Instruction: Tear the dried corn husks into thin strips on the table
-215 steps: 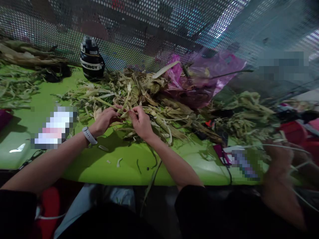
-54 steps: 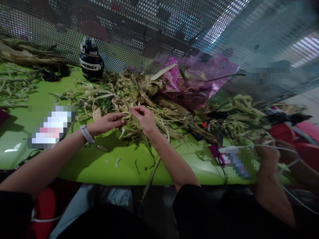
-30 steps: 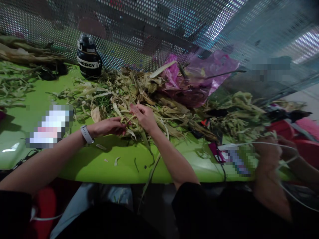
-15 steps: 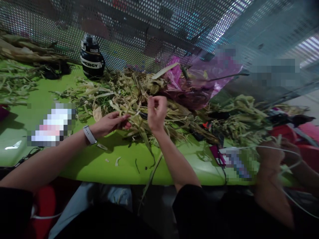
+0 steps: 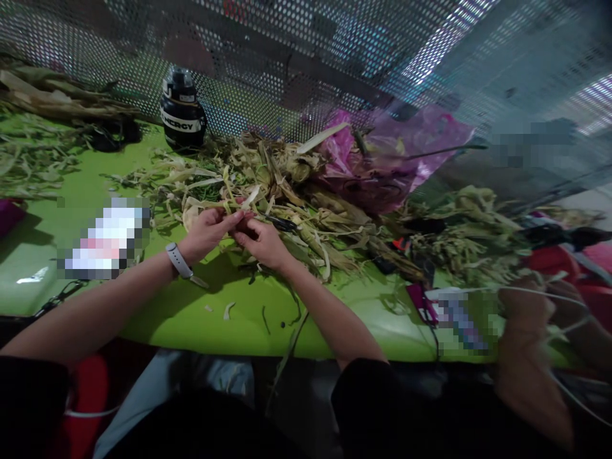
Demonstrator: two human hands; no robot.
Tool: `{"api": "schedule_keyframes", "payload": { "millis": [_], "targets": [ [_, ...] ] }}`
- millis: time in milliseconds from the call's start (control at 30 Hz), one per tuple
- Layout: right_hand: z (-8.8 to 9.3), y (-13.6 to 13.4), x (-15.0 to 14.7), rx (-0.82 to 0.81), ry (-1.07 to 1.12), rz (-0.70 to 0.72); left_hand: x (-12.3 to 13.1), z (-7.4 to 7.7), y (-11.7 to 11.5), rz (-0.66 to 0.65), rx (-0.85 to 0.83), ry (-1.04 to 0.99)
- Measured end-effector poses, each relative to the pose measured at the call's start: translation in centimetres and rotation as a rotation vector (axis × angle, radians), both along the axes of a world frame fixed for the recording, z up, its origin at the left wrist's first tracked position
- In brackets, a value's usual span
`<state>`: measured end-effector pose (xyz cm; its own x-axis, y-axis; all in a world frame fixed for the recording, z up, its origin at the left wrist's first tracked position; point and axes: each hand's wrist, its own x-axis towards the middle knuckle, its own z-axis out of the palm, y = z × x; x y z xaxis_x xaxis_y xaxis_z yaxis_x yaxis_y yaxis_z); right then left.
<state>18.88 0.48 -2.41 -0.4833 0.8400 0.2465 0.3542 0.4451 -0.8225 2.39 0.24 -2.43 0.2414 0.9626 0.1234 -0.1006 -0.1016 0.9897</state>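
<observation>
My left hand (image 5: 210, 233), with a pale watch strap at the wrist, is closed around a strip of dried corn husk (image 5: 250, 196). Its fingertips meet those of my right hand (image 5: 264, 243), which pinches at the same strip from the right. The husk's pale end sticks up above the fingers; its lower part is hidden by them. Just behind my right hand lies a black object (image 5: 283, 223), perhaps scissor handles, half buried among the leaves. A heap of dried husks and leaves (image 5: 229, 162) spreads behind both hands.
A black bottle (image 5: 184, 118) stands at the back near a perforated metal screen (image 5: 268, 76). Pink plastic bag (image 5: 401, 172) sits right of the heap. A blurred phone (image 5: 108, 236) lies left on the green table (image 5: 191, 325). At right, another person's hands (image 5: 528, 303) work with white cord.
My right hand has come down and left from its raised position to meet my left hand at the husk strip. The view has shifted slightly.
</observation>
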Motion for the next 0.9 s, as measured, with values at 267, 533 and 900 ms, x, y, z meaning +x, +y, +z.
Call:
{"api": "schedule_keyframes", "payload": {
  "millis": [267,533,900],
  "targets": [
    [0.8,0.2,0.8,-0.251,-0.029,0.200,-0.8,1.2,0.5,0.065,0.059,-0.076],
    [1.9,-0.2,0.8,-0.414,-0.011,0.333,-0.6,0.8,0.7,0.055,-0.032,-0.182],
    [1.4,0.8,1.1,-0.410,0.254,-0.165,-0.3,1.3,-0.7,-0.317,-0.380,-0.099]
  ]
}}
